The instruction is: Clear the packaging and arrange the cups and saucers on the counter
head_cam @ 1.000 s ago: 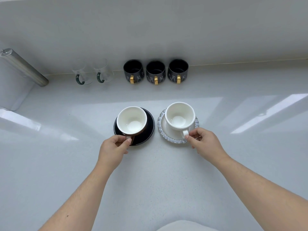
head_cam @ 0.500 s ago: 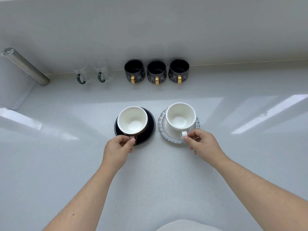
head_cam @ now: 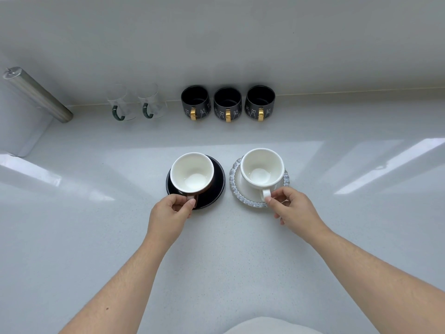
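- Both hands have eased a touch closer to the body since the earlier frame, while the two cups and their saucers sit where they were.
- Glossy white surface fills most of the view and meets a pale wall at the back; bright window reflections streak it on the left and right.
- Two bare forearms reach in from the bottom edge toward the middle of the surface.
- Brushed metal cylinder leans at the far left, beside a white rounded object whose nature cannot be told.
- Left hand is closed, thumb and fingers pinching the brown handle of the white-lined brown ceramic cup.
- Right hand is closed in a pinch on the white handle of the plain white ceramic cup.
- Round black saucer lies left of centre with the brown cup standing upright on it, set toward its left side.
- Round pale saucer with a blue-grey scalloped rim lies just beside the black one, apart from it, carrying the white cup upright.
- Both cups are empty, handles pointing toward the person.
- Three black mugs with gold handles and white line drawings stand in a row against the back wall, handles facing forward.
- Two clear glass mugs with dark green handles stand to the left of the black mugs, near the same wall.
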